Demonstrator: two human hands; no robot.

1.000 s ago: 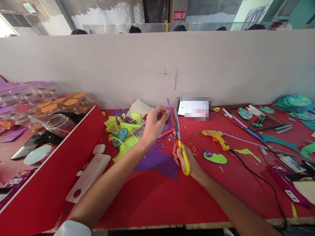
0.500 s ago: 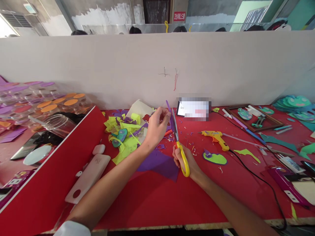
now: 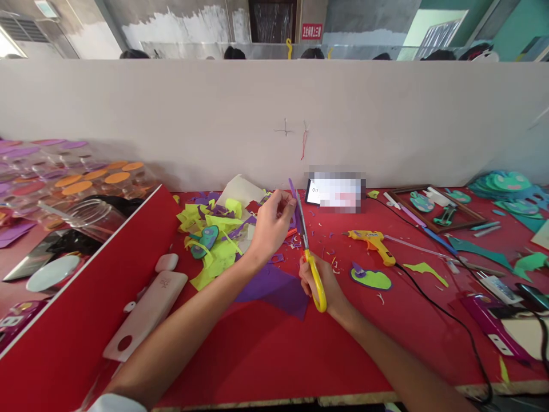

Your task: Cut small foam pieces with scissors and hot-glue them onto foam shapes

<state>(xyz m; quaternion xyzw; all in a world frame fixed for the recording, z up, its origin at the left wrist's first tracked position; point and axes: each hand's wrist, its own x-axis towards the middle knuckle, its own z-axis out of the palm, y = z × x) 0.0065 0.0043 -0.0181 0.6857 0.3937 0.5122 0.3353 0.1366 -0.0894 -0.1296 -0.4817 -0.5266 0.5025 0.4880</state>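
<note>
My left hand point(image 3: 274, 220) pinches a small purple piece of felt or foam point(image 3: 292, 186) between thumb and fingers, its narrow tip sticking up. Wrapped around yellow-handled scissors point(image 3: 318, 283) is my right hand point(image 3: 328, 286); the blades point up and away, right beside the purple piece. Whether the blades touch it I cannot tell. Under my wrists a larger purple sheet point(image 3: 274, 289) lies on the red table point(image 3: 240, 355). Lime-green scraps point(image 3: 223, 260) and a teal cutout point(image 3: 205, 241) are heaped to the left of my left hand.
A yellow glue gun point(image 3: 373, 243) with a black cord lies on the right, near a lime-and-purple cutout point(image 3: 371, 278). A phone point(image 3: 337, 193) leans at the back. At left, a pale power bank point(image 3: 146, 315) lies by a red divider point(image 3: 86, 303). A wooden frame point(image 3: 465, 226) sits farther right.
The whole view has shifted slightly, so things appear a little farther left. Both hands keep nearly the same pose, with the scissors and the purple piece still held.
</note>
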